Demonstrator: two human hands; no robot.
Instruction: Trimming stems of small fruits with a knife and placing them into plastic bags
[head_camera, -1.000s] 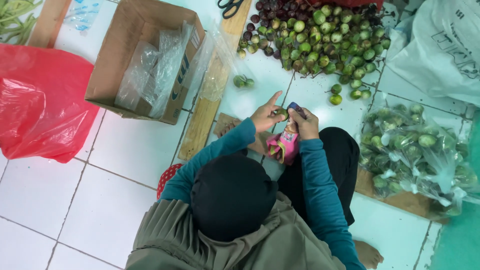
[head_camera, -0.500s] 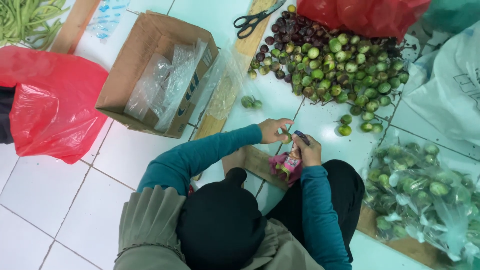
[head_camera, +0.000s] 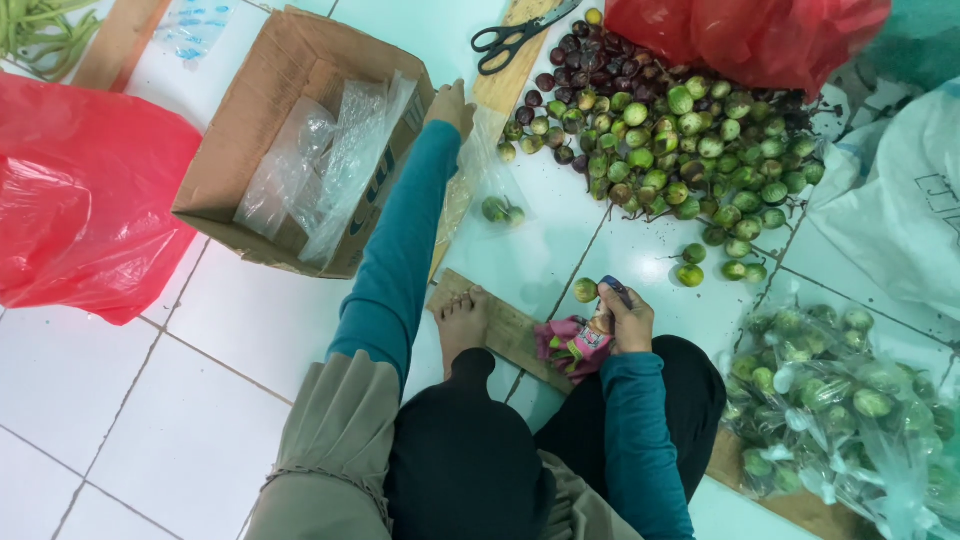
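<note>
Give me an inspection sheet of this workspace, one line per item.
Surface: white tiled floor, with wooden boards lying on it.
Job's things: small green fruit and a pink bundle by the right hand; pile of green and dark fruit.
Clutter: cardboard box holding clear bags; scissors; red bags; bagged fruit; green beans.
Grips: left hand reaches to the box's edge, and whether it is open or shut cannot be told; right hand is shut on a small dark tool.
Cables: nothing seen.
Surroundings: white sack; the person's bare foot on a board.
</note>
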